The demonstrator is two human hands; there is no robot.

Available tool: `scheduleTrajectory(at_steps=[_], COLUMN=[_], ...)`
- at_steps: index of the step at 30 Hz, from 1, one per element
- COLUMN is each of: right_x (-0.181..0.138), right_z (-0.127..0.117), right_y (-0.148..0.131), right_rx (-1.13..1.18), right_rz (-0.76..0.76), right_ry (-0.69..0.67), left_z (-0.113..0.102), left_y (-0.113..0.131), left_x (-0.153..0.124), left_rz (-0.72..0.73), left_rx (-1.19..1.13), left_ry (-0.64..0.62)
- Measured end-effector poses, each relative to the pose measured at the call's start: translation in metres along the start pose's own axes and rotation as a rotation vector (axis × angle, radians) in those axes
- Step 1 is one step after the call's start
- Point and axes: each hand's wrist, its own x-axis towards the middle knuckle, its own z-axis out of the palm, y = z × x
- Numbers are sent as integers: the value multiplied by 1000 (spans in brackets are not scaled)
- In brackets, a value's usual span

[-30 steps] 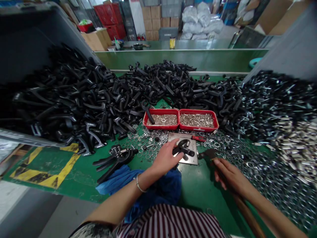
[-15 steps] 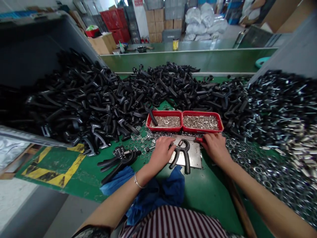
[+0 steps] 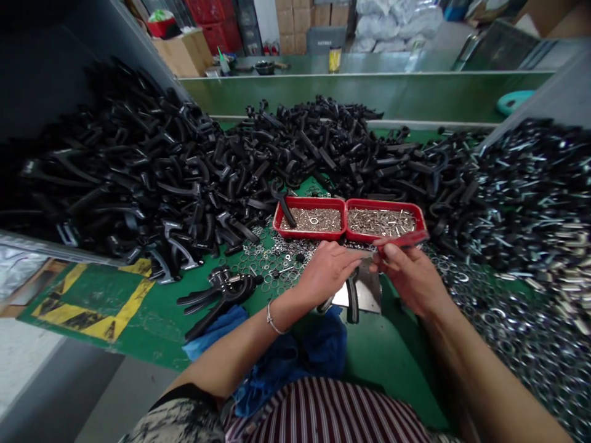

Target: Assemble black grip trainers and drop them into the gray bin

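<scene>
My right hand (image 3: 413,280) is closed round a red-handled tool (image 3: 404,240), raised just in front of the right red tray. A thin metal part of this tool points left, toward the fingertips of my left hand (image 3: 325,274). The fingers of that hand are pressed together with the thumb hidden below, so what they pinch does not show. Beneath my left hand lies a black clamp-like part with two legs (image 3: 353,301), its upper end covered. It rests on a metal plate (image 3: 372,298). To the left sit assembled black clamps (image 3: 221,292) with a spring showing.
Two red trays (image 3: 310,235) hold small metal pins and bits. Black handles (image 3: 221,160) are heaped behind and left. Metal rings (image 3: 498,344) and bolt-like parts (image 3: 535,166) cover the right side. A blue cloth (image 3: 295,357) lies at the front edge.
My right hand has lifted the red-handled tool off the table beside the plate. My left hand has moved right, over the black clamp part, toward the tool. The view has tipped downward.
</scene>
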Motion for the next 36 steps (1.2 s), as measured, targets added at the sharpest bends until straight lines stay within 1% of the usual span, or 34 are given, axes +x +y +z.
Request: scheduleTrajectory(at_steps=[3,4,6,8,11,15,19,22,26,28,31,34,36], right_x=[2,2,-2,-7,-11,-9,-7,-8,-8,-8,-10,-13,-10], right_z=[5,5,5,8,17,24,25,27,29,28,26,27,30], right_y=[19,24,34,43,53,58,59,60,61,60,57,55,53], right_rx=[-8,-39,-153,-333,-543,-595,-592,-609,-655,-716,-886,-1039,-1092], right_rz=[-62,-72,-66,-74,-117,-99,-99,-99,-117,-140,-188,-257,-288], right_ry=[117,126,103,84,108,111,108,106,134,139,83,-19,-80], left_z=[7,9,15,20,25,27,27,27,27,26,25,23,23], left_y=[-12,-16,-24,-29,-30,-30,-32,-32,-32,-31,-31,-31,-32], left_x=[-14,-21,-34,-45,-51,-50,-51,-52,-53,-54,-56,-57,-57], left_rz=[-184,-234,-280,-284,-290,-297,-287,-283,-290,-293,-285,-272,-265], left_rx=[-7,-16,-35,-45,-67,-94,-103,-113,-112,-110,-120,-134,-138], left_ry=[-8,-16,-52,-80,-76,-61,-29,-29,-33,-31,-39,-49,-50])
